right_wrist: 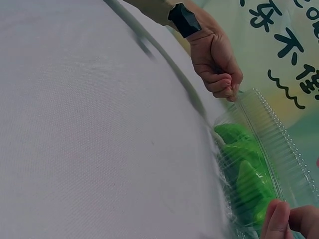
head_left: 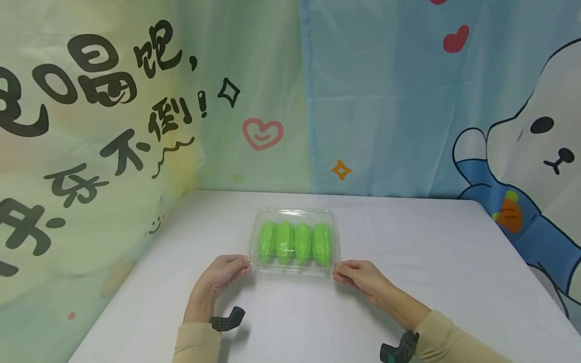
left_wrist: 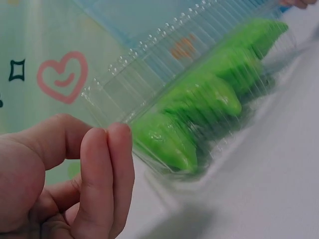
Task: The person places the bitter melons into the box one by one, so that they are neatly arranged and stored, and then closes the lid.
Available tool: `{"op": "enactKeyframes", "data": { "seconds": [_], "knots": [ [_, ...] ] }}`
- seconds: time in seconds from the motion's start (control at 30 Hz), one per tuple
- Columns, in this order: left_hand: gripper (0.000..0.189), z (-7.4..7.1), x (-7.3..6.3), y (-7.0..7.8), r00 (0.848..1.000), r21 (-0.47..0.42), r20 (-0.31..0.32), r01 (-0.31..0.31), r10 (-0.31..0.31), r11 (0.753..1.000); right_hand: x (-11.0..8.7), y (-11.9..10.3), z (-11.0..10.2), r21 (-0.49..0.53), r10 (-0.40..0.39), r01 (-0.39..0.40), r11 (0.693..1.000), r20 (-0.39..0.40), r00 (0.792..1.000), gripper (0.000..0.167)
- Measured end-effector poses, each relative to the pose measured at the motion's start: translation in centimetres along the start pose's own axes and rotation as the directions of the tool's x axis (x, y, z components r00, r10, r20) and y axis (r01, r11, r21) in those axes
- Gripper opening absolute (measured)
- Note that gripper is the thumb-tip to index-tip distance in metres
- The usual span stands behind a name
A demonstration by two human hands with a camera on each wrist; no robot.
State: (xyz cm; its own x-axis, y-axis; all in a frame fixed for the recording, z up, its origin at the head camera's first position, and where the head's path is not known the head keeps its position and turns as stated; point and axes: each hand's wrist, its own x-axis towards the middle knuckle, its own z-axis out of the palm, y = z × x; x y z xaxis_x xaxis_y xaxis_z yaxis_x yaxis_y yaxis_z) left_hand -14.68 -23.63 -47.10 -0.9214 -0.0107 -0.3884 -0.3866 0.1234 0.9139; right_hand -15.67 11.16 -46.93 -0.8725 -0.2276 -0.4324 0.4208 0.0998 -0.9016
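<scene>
A clear plastic clamshell box (head_left: 292, 212) holds several bright green, elongated pieces (head_left: 285, 242) with tapered ends, lying side by side in a row. My left hand (head_left: 225, 275) pinches the box's near left corner between thumb and fingers. At the near right corner, my right hand (head_left: 363, 279) pinches the rim the same way. In the left wrist view the box (left_wrist: 149, 74) appears tilted, its ribbed wall beside the left fingertips (left_wrist: 119, 139). The right wrist view catches both hands at opposite ends of the box (right_wrist: 279, 139).
The box is over a white-covered table (head_left: 295, 322). Behind it hangs a printed curtain (head_left: 363, 101) with hearts, lettering and a cartoon animal. A dark wrist-worn camera (head_left: 228, 319) sits on the left wrist, another camera (head_left: 399, 348) on the right.
</scene>
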Motion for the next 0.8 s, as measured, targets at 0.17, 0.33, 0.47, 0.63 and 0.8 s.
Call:
{"op": "enactKeyframes", "data": {
  "seconds": [0.17, 0.33, 0.47, 0.63, 0.8],
  "knots": [
    [0.039, 0.16, -0.07, -0.17, 1.000, 0.001, -0.017, -0.014, 0.014, 1.000, -0.08, -0.13, 0.03, 0.024, -0.005, 0.005, 1.000, 0.011, 1.000, 0.038],
    [0.038, 0.49, -0.12, -0.19, 0.998, 0.053, -0.045, -0.034, 0.036, 0.998, -0.04, -0.19, -0.03, 0.019, -0.028, 0.027, 0.999, 0.035, 0.999, 0.040],
    [0.036, 0.65, -0.13, -0.15, 0.997, 0.115, -0.057, -0.054, 0.061, 0.992, 0.10, -0.16, -0.11, -0.011, -0.034, 0.034, 0.999, 0.016, 0.999, 0.038],
    [0.035, 0.69, -0.40, -0.18, 0.994, 0.206, -0.088, -0.047, 0.066, 0.977, 0.19, 0.17, -0.29, -0.088, -0.045, 0.045, 0.995, -0.005, 0.999, 0.041],
    [0.036, 0.61, -0.40, -0.39, 0.989, 0.284, -0.126, -0.037, 0.075, 0.958, 0.27, 0.47, -0.47, -0.178, -0.060, 0.051, 0.983, -0.042, 0.997, 0.042]
  ]
}}
